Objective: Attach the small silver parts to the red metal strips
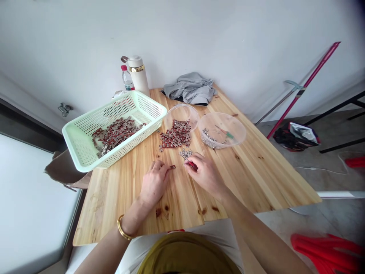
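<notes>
My left hand (pixel 154 182) rests on the wooden table with its fingers closed on a small reddish-brown strip (pixel 172 167), whose end with a round metal spot sticks out to the right. In my right hand (pixel 207 173) is a screwdriver with a red handle (pixel 193 166). Its thin tip points up and left, beside a small heap of silver screws or nuts (pixel 186 153). Behind the hands, many similar brown strips (pixel 175 136) lie piled at a clear plastic container (pixel 186 108). My right palm hides part of the handle.
A pale green basket (pixel 71 148) holding more strips stands left. To the right, a clear round bowl (pixel 238 142) contains small metal parts and a green-handled tool (pixel 229 134). Grey cloth (pixel 189 87), a white flask (pixel 139 76) and a bottle (pixel 127 80) are at the back.
</notes>
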A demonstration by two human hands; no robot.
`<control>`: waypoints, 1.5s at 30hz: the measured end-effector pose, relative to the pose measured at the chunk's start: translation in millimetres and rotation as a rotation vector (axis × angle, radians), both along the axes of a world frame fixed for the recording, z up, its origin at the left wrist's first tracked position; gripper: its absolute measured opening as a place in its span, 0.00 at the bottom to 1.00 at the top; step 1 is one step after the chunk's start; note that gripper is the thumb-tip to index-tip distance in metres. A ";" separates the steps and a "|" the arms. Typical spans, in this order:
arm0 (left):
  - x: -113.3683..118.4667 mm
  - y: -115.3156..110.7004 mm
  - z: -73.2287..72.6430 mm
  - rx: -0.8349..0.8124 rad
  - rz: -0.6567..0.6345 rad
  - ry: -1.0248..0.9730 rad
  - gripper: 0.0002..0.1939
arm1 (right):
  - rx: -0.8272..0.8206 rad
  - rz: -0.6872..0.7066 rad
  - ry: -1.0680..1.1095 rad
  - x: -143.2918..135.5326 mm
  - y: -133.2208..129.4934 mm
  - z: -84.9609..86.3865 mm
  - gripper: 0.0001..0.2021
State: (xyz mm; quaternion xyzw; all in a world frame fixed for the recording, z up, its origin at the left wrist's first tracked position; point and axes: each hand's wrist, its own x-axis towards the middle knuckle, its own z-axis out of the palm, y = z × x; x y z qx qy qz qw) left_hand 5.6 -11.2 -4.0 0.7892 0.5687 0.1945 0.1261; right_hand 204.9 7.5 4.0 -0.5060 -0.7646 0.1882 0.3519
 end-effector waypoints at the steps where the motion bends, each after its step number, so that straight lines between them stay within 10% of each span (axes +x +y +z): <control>1: -0.8 -4.8 -0.6 0.016 -0.025 0.024 0.09 | 0.002 -0.006 0.006 0.3 -0.9 -0.8 0.05; 18: -9.5 20.6 2.8 -0.237 0.080 -0.104 0.00 | -0.005 0.022 -0.158 -17.1 -4.1 -15.2 0.07; 38: -8.1 16.7 -3.5 -0.147 0.117 -0.127 0.04 | 0.167 0.030 -0.614 -29.7 -13.6 -17.5 0.09; 45: -8.4 14.5 -5.5 -0.150 0.156 -0.170 0.05 | 0.111 0.022 -0.474 -27.5 -32.1 -22.1 0.12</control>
